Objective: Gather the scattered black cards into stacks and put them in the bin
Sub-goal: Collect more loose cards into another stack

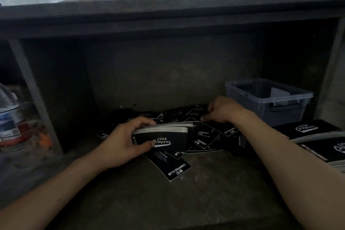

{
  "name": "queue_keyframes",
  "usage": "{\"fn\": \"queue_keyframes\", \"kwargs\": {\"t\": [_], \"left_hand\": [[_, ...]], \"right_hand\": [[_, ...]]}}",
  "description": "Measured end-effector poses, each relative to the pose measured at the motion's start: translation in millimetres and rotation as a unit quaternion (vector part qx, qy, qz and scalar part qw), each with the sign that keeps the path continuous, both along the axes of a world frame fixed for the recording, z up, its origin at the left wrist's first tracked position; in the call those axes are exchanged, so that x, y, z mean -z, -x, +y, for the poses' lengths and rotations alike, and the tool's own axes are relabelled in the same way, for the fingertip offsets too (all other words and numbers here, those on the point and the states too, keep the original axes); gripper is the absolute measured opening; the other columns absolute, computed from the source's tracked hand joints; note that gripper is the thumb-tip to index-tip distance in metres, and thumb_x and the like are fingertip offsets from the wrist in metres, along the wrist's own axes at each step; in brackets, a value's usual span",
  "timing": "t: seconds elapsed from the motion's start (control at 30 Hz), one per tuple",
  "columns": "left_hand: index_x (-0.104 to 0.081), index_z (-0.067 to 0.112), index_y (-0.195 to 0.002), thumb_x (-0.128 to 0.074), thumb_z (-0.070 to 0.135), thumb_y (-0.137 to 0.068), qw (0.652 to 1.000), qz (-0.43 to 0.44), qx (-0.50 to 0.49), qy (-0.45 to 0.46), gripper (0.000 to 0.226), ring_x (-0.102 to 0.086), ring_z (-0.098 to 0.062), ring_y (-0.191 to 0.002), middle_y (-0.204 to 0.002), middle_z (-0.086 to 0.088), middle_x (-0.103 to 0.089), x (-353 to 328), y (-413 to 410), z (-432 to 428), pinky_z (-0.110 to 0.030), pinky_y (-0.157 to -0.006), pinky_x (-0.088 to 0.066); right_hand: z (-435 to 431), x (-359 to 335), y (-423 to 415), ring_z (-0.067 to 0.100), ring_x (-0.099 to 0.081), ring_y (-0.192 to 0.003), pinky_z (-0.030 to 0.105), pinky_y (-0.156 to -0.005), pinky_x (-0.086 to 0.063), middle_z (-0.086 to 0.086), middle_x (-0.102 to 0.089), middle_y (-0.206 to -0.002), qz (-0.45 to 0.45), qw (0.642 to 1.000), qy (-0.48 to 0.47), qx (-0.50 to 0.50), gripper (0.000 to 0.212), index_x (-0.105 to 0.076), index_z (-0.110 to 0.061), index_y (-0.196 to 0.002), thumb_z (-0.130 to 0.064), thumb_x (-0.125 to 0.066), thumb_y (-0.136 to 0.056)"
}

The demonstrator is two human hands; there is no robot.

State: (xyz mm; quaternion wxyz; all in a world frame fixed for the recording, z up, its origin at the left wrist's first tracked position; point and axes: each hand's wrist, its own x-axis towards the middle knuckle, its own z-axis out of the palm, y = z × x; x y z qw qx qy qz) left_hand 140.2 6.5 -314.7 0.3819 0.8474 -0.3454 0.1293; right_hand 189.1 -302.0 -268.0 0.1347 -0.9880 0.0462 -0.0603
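My left hand (123,142) grips a thick stack of black cards (168,134) with white "Club Camping" lettering, thumb on its front face and fingers over its top edge. Under and around it, several loose black cards (205,136) lie scattered on the dark shelf floor, one (173,168) nearest to me. My right hand (222,111) reaches into the back of the pile and pinches a single card (196,113) between thumb and fingers. A clear plastic bin (268,99) stands at the back right, open, with something pale inside.
Gathered stacks of black cards (315,134) lie at the right edge in front of the bin. A plastic bottle (9,115) and other clutter sit behind a metal post (35,99) on the left. A dark shelf (168,17) overhangs the recess.
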Motion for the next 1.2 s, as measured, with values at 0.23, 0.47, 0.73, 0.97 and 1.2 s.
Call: {"fn": "queue_keyframes", "kwargs": {"t": [0.23, 0.47, 0.73, 0.97, 1.2], "left_hand": [[-0.061, 0.028, -0.12, -0.081, 0.014, -0.084, 1.0, 0.004, -0.008, -0.007, 0.044, -0.071, -0.007, -0.103, -0.112, 0.012, -0.073, -1.3, 1.2, 0.8, -0.039, -0.093, -0.058], [-0.061, 0.029, -0.118, -0.081, 0.013, -0.083, 1.0, 0.011, -0.01, -0.003, 0.043, -0.071, -0.006, -0.103, -0.112, 0.013, -0.073, -1.0, 1.8, 0.2, -0.033, -0.092, -0.057], [-0.063, 0.025, -0.115, -0.081, 0.011, -0.082, 1.0, 0.013, -0.017, 0.005, 0.041, -0.071, -0.006, -0.098, -0.108, 0.012, -0.073, -1.8, 3.5, -1.5, -0.025, -0.088, -0.057], [-0.063, 0.025, -0.114, -0.083, 0.015, -0.081, 1.0, 0.006, -0.023, -0.002, 0.04, -0.071, -0.006, -0.099, -0.108, 0.01, -0.072, -1.8, 3.9, -0.3, -0.029, -0.089, -0.057], [-0.062, 0.031, -0.113, -0.085, 0.021, -0.079, 0.999, -0.002, -0.039, -0.008, 0.042, -0.07, -0.006, -0.1, -0.109, 0.012, -0.071, -1.6, 2.2, 0.8, -0.033, -0.089, -0.058]], "right_hand": [[-8.4, -6.0, -3.3, 0.02, -0.061, -0.106, 0.02, -0.08, -0.045, 0.005, -0.067, -0.116, -0.042, 0.99, -0.135, 0.012, 0.046, -0.067, -0.011, -0.117, -0.027, -0.081, -0.076], [1.6, -13.4, 1.1, 0.027, -0.067, -0.084, 0.037, -0.054, -0.059, 0.011, -0.062, -0.1, -0.152, 0.893, -0.424, -0.011, 0.042, -0.054, -0.017, -0.098, -0.003, -0.079, -0.067], [11.6, -4.5, -7.0, 0.008, -0.054, -0.06, 0.017, -0.041, -0.04, -0.003, -0.059, -0.078, -0.209, 0.862, -0.461, -0.004, 0.024, -0.056, -0.019, -0.089, -0.009, -0.072, -0.074], [4.4, -14.0, -0.3, 0.016, -0.063, -0.07, 0.025, -0.051, -0.055, 0.007, -0.064, -0.098, -0.081, 0.811, -0.579, -0.025, 0.037, -0.061, -0.004, -0.099, -0.013, -0.084, -0.072], [-18.3, -25.9, 6.3, 0.007, -0.067, -0.057, 0.023, -0.055, -0.056, 0.002, -0.07, -0.088, -0.083, 0.771, -0.631, -0.026, 0.052, -0.064, -0.008, -0.092, -0.03, -0.091, -0.053]]}}
